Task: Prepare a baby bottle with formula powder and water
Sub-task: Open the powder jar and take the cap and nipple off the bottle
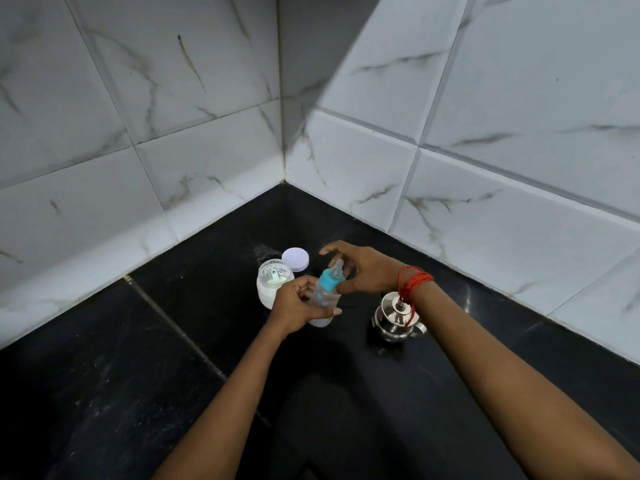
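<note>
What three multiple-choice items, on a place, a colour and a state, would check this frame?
1. Relative to the baby bottle, the steel pot stands: A) left B) right C) on top
2. The bottle's collar is: A) teal B) red C) yellow
3. The powder jar is: A) lidded B) tipped over C) open
Key: B, the pot sits right of the bottle that the left hand holds; A, a teal ring under the nipple; C, its lilac lid lies behind it on the counter.
</note>
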### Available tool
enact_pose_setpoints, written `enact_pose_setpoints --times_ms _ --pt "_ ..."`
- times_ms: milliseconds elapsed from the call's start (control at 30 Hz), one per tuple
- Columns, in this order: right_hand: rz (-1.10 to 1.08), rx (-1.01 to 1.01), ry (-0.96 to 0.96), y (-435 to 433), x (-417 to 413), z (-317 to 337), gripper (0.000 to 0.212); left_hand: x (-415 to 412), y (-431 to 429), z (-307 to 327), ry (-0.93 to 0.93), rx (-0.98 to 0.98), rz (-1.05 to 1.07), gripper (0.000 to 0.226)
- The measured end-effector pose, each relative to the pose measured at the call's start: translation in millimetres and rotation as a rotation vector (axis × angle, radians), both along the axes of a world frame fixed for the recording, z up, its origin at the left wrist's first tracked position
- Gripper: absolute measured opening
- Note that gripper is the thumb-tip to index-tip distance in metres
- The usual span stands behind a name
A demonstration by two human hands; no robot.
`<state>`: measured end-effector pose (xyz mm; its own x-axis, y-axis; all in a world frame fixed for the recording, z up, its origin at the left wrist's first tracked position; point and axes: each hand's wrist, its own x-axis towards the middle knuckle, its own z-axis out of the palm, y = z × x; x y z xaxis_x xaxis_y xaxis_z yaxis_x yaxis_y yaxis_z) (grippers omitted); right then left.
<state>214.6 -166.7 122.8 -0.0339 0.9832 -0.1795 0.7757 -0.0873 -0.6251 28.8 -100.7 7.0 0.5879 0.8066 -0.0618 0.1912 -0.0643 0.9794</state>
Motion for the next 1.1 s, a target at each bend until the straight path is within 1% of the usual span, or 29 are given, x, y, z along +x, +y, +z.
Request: enact_pose_setpoints --times_ms 33,67,133,167,200,233,267,300,333,367,400,467,500,533,600,633,733,833,900,967,1100 --pt "-0.051 0.015 -0.079 0.4 -3.2 2.7 0.062 1.5 -0.1 0.2 0.01 0.015 0.008 0.05" --pt "-0.11 0.023 -0.205 1.6 -6.9 4.1 0.06 3.4 -0.8 0.8 0.017 0.034 0.013 0.052" --pt "-0.19 0.009 -0.425 2.6 -16.4 8.3 0.063 6.8 -2.2 2.6 0.046 0.068 0.035 0.058" --pt "-0.195 -0.009 -0.469 3.7 -18.2 7.8 0.061 8.0 -3.0 4.0 0.059 0.078 0.048 0.059" --pt "-0.18 -0.023 -0.452 4.2 -19.6 8.2 0.052 8.8 -3.6 3.8 0.059 0.085 0.056 0.058" --pt "-0.155 -0.037 -0.393 4.1 -19.1 8.5 0.04 9.1 -4.6 3.4 0.053 0.087 0.057 0.056" --pt "-0.102 -0.045 -0.336 3.7 -17.1 8.3 0.034 9.0 -5.5 2.7 0.051 0.091 0.06 0.054" --pt "-0.035 -0.052 -0.288 3.3 -15.1 7.8 0.039 8.2 -6.2 1.5 0.051 0.097 0.067 0.052" --pt "0.013 -0.057 -0.257 2.7 -14.3 6.4 0.05 7.3 -6.6 0.0 0.046 0.103 0.075 0.052" --pt "0.01 -0.051 -0.25 2.1 -15.3 4.8 0.059 6.8 -6.5 -1.7 0.044 0.108 0.081 0.052" --pt "-0.044 -0.04 -0.269 1.6 -17.0 2.9 0.062 6.6 -6.6 -2.4 0.041 0.114 0.082 0.052" --pt "-0.162 -0.022 -0.354 1.8 -19.9 0.1 0.055 7.2 -6.3 -3.8 0.04 0.121 0.077 0.051" --pt "-0.177 -0.02 -0.39 2.6 -19.7 -1.1 0.049 7.6 -6.4 -4.6 0.042 0.122 0.073 0.052" --pt "-0.163 -0.016 -0.394 3.5 -19.0 -1.8 0.042 7.9 -6.8 -4.7 0.051 0.124 0.068 0.053" --pt "-0.096 -0.038 -0.321 4.2 -16.4 -2.1 0.03 7.6 -7.2 -6.5 0.067 0.133 0.053 0.056" --pt "-0.047 -0.046 -0.285 4.2 -14.4 -2.9 0.03 7.0 -7.0 -8.9 0.072 0.136 0.048 0.057" --pt "0.054 -0.009 -0.233 2.8 -8.9 -4.2 0.04 6.9 -4.9 -19.1 0.093 0.136 0.022 0.059" --pt "0.001 0.08 -0.15 4.4 -0.6 -4.0 0.041 9.9 -5.1 -32.7 0.105 0.124 0.032 0.057" --pt "-0.076 0.122 -0.144 9.8 9.0 -7.7 0.039 13.0 -7.5 -41.8 0.084 0.111 0.055 0.056" --pt "-0.156 0.125 -0.19 17.1 19.8 -14.1 0.04 16.2 -8.9 -50.8 0.066 0.099 0.082 0.057" --pt "-0.273 0.019 -0.314 30.7 39.2 -38.0 0.04 22.8 -4.9 -68.2 0.048 0.065 0.102 0.06"
